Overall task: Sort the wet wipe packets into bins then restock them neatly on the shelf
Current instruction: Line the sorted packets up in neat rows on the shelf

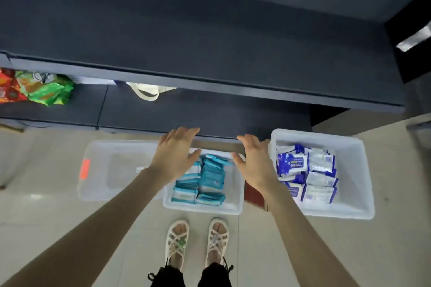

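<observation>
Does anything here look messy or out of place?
Only mildly: the blue packets in the right bin lie jumbled at mixed angles, while the teal packets in the middle bin sit in tidier stacks.

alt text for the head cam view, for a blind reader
Seen from above, a person's open left hand and right hand reach over a white bin of teal wipe packets on the floor. A second bin of blue-and-white packets sits to its right, a clear bin to its left, by a dark shelf.
</observation>
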A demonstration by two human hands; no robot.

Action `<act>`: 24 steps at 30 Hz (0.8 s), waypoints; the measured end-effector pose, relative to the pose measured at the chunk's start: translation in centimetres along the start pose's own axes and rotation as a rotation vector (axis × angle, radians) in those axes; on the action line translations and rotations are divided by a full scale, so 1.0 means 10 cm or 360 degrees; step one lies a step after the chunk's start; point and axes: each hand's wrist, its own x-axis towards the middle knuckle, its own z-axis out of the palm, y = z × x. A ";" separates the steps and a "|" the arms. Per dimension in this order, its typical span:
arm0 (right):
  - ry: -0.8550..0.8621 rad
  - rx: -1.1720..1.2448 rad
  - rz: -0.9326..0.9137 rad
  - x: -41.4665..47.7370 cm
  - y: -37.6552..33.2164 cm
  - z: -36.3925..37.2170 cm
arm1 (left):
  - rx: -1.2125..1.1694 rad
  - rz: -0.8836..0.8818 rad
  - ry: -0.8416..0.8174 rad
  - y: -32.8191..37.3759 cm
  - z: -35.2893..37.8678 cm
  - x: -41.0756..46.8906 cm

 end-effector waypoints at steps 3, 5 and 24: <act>-0.0140 0.0078 0.0057 0.21 0.43 0.66 | -0.0052 -0.0189 -0.0204 -0.16 0.81 0.04; -0.0277 0.0111 0.0091 0.36 0.71 1.12 | -0.0132 -0.0352 -0.0305 -0.28 1.36 0.06; -0.0301 0.0820 0.0646 1.63 2.28 5.02 | -0.0902 -0.1552 0.0035 -1.82 5.38 0.85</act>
